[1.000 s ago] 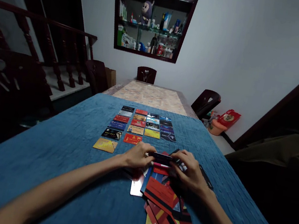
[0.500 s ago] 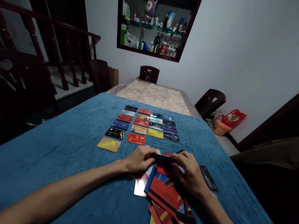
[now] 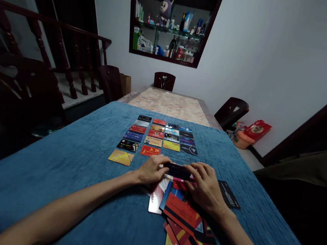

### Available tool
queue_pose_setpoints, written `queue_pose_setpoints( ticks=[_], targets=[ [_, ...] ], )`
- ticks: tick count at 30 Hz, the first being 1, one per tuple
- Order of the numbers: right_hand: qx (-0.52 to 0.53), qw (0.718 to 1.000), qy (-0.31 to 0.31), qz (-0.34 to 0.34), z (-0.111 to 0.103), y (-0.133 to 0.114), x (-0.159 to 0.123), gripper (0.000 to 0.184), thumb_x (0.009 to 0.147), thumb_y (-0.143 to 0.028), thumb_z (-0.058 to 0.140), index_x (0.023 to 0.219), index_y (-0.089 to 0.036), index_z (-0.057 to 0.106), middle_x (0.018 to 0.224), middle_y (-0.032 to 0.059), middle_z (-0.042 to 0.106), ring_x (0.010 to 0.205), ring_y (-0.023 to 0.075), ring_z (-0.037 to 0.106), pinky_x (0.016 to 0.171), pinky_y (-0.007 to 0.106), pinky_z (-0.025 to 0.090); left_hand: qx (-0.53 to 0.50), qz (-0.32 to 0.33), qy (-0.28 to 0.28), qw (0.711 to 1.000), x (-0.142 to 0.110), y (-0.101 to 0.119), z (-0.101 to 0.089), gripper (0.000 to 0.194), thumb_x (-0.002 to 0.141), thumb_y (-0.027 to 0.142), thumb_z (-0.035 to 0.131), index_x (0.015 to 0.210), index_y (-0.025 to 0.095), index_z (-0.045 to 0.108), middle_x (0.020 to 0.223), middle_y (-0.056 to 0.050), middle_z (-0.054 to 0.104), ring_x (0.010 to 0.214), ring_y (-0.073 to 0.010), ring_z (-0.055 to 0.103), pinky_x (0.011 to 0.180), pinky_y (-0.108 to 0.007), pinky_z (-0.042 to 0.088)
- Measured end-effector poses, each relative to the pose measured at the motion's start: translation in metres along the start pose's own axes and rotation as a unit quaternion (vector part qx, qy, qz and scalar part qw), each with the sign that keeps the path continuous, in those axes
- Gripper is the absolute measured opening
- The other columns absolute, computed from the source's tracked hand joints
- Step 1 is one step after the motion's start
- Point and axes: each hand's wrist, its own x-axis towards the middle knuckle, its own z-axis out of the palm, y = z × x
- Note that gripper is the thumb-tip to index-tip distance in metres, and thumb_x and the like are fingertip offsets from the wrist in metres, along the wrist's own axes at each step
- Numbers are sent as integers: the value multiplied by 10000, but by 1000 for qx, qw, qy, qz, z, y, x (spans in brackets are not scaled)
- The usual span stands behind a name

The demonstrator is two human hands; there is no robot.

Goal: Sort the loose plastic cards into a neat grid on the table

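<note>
A dark card (image 3: 178, 171) is held just above the pile, tilted up, its print too dim to read. My left hand (image 3: 152, 168) pinches its left end and my right hand (image 3: 205, 186) grips its right end. Below them lies a loose pile of cards: a white card (image 3: 156, 200), a blue card (image 3: 167, 194), an orange-red card (image 3: 181, 214) and several more overlapping toward me. A black card (image 3: 228, 195) lies beside my right hand. Beyond my hands, several cards sit in neat columns, among them a gold card (image 3: 121, 157) and a red card (image 3: 150, 151).
A blue cloth (image 3: 80, 167) covers the near part of the table, and a patterned top (image 3: 166, 103) shows behind it. Dark chairs (image 3: 164, 81) stand around. A wall niche (image 3: 171, 23) holds bottles and a plush toy. At the right is an orange bin (image 3: 243, 140).
Both hands have raised the dark card slightly and tipped it so that more of its face shows. The laid-out cards and the pile have stayed put.
</note>
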Motion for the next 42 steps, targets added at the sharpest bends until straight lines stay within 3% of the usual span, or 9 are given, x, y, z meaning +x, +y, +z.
queue_pose_setpoints(
  ticks=[13, 22, 29, 42],
  targets=[
    [-58, 997, 44, 1, 1, -8, 2, 383, 905, -176, 530, 1283, -230, 556, 1139, 118, 597, 1073, 291, 512, 895, 459, 461, -8, 2, 15, 1000, 0, -4, -1, 165, 819, 96, 571, 943, 173, 647, 887, -31, 674, 837, -165, 622, 796, -275, 485],
    [-78, 995, 53, -26, -2, -11, 6, 375, 894, -152, 528, 1268, -165, 542, 1104, 146, 598, 1043, 293, 498, 880, 453, 464, -22, 29, 27, 999, 0, -4, -3, 288, 831, 107, 572, 1106, 174, 625, 1039, -53, 690, 929, -177, 638, 862, -295, 501],
    [-73, 996, 40, -28, 0, -8, 6, 358, 877, -190, 567, 1230, -134, 573, 1101, 148, 599, 1041, 296, 496, 881, 448, 463, 3, 49, 38, 998, -2, -5, -5, 324, 827, 102, 570, 1136, 200, 587, 938, -17, 672, 846, -162, 634, 827, -290, 510],
    [40, 999, -7, -9, 3, -15, 28, 430, 857, -252, 613, 1274, -171, 547, 1117, 137, 582, 1015, 281, 510, 827, 423, 493, 112, 157, -24, 981, -19, -15, -43, 534, 854, 177, 600, 1362, 169, 436, 1247, -136, 553, 1171, -268, 534, 1016, -446, 470]
  ],
)
